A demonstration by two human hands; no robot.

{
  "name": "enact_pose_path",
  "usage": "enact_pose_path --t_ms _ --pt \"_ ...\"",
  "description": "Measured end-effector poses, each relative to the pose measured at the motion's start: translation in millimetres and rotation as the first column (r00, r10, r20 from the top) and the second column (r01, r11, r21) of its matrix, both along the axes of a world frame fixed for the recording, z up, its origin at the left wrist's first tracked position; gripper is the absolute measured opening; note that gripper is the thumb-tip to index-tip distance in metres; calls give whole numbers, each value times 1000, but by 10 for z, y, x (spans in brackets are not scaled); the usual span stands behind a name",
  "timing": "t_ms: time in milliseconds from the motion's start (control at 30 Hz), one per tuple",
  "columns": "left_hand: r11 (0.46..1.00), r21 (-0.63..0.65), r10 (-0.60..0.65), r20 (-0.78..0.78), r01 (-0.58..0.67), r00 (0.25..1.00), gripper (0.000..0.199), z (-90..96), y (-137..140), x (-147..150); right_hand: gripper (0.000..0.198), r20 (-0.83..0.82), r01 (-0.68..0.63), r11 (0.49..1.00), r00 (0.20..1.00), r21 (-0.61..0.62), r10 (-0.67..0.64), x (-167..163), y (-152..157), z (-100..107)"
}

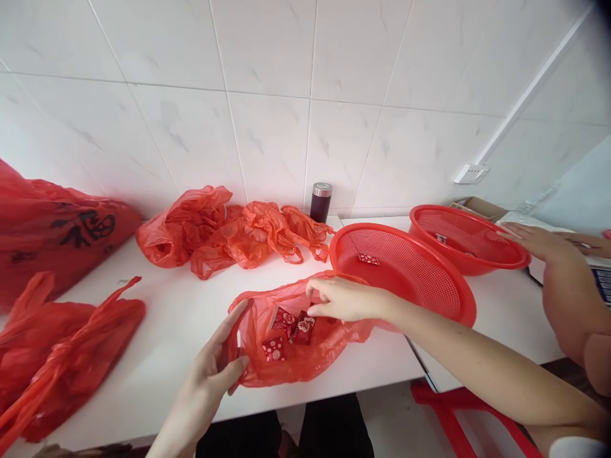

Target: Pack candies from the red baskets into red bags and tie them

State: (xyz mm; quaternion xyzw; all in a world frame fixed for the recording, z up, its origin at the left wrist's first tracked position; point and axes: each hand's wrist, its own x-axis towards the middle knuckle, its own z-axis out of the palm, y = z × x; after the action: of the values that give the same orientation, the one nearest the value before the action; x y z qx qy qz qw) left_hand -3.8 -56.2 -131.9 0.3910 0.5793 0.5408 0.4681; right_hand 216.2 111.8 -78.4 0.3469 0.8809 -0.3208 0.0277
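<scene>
A thin red plastic bag [305, 372] lies on the white table with its mouth spread. At the left rim, my left hand [210, 366] pinches the film between thumb and fingers. Inside are small red-and-pink wrapped packets: a spotted packet [273, 349], a patterned packet [283, 320] and a darker packet [303, 327]. My right hand [344, 299] reaches in over the bag from the right, thumb and forefinger apart beside the darker packet. I see nothing held between those fingers; the other fingers are partly hidden.
A red mesh basket [429, 270] holding a spotted packet stands close behind my right forearm. Another red basket [470, 245] is near a person's hand [534, 240]. Crumpled red bags [258, 232], a dark tumbler [321, 203] and tied red bags [95, 343] occupy the back and left.
</scene>
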Motion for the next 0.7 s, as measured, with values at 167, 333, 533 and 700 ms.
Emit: enact_pose_path --t_ms 167,333,533,700 --pt "998 2 -61 6 61 998 76 -2 12 26 35 -208 189 980 963 60 -173 171 491 227" --pt "998 3 -58 1 58 998 75 26 -3 58 38 87 383 854 895 353 -437 517 1194 -80" --pt "999 -19 -33 -20 33 999 74 1 -31 -6 34 325 388 898 838 207 -437 755 1378 -536" --pt "1000 -18 -22 -19 22 1000 72 -33 -22 -38 23 230 341 940 913 23 -337 714 1278 -263"
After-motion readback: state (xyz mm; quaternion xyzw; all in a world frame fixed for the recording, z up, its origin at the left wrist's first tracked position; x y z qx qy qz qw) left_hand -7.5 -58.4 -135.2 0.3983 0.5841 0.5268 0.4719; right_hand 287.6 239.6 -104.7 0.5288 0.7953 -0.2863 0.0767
